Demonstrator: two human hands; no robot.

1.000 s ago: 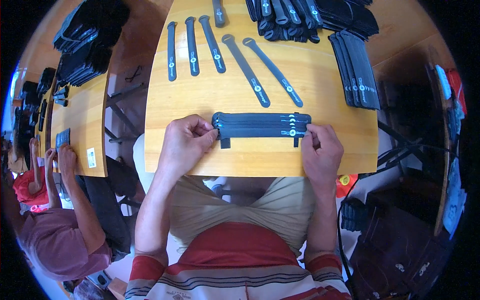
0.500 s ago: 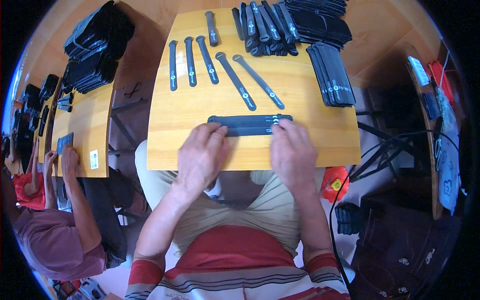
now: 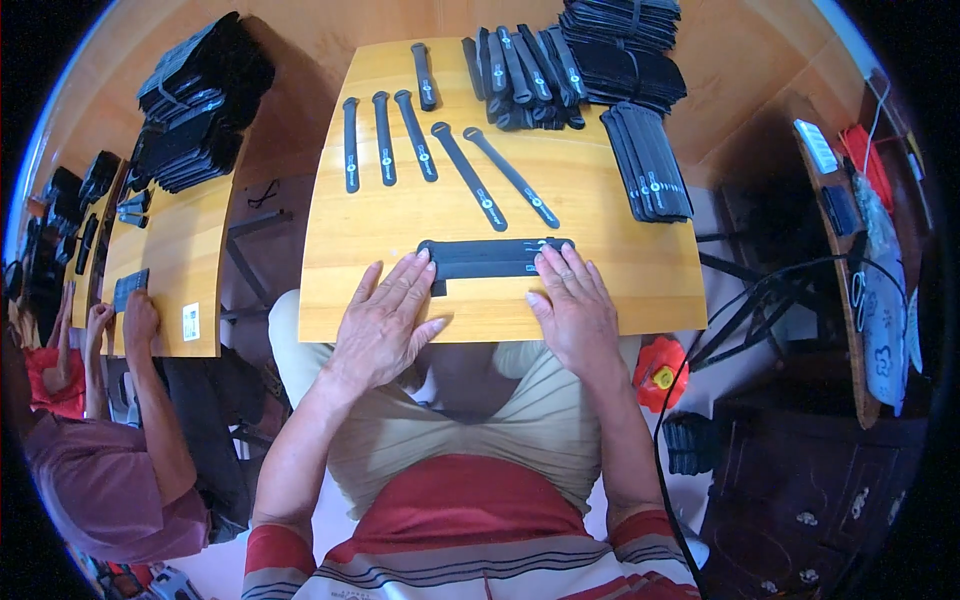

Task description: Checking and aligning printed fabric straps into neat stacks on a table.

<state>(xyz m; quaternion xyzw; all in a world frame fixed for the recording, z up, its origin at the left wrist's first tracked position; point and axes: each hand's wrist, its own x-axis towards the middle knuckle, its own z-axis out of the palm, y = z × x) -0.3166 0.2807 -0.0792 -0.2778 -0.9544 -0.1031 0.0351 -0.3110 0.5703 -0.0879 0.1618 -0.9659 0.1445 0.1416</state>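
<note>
A: Head view. What's changed?
B: Pinching at the ends a second ago; now left hand (image 3: 383,322) and right hand (image 3: 578,318) lie palm-down, fingers straight, slightly spread, gripping nothing, fingertips on opposite ends of the flat row of dark-grey fabric straps (image 3: 485,258).
A: Row's place?
B: Near edge of the yellow-brown wooden table (image 3: 640,285).
A: Meaning?
B: Likely flattening, evening.
</note>
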